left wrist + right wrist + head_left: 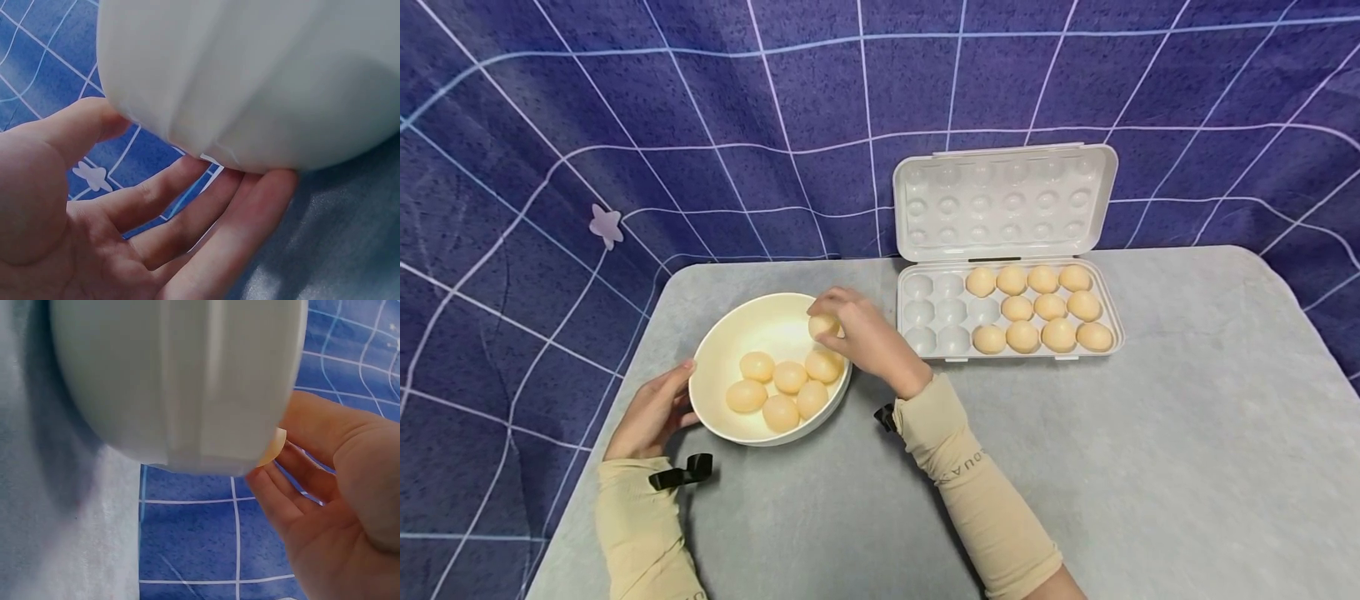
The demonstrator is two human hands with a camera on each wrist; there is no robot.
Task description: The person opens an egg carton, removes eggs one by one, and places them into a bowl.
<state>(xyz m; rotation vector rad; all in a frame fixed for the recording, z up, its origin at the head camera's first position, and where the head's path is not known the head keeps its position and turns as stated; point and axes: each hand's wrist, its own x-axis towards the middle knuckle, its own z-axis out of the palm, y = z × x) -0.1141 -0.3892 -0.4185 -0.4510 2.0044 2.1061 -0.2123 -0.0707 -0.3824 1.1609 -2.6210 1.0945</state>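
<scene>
A cream bowl [715, 346] stands on the left part of the table with several pale tan eggs [781, 412] lying in it. My left hand [653, 411] holds the bowl from its left side. The thumb is at the rim, and the fingertips [275, 181] touch the outer wall. Over the bowl's right rim reaches my right hand [868, 337], pinching an egg [822, 326] between thumb and fingers above the bowl's inside. From the right wrist, the bowl wall [181, 381] hides most of that egg [273, 449].
A white egg carton [951, 340] lies on the right with its lid [1006, 204] raised against the blue gridded curtain [820, 92]. Several eggs [1049, 307] fill its right side, and the left cups are vacant. Everything rests on a grey table [1195, 417].
</scene>
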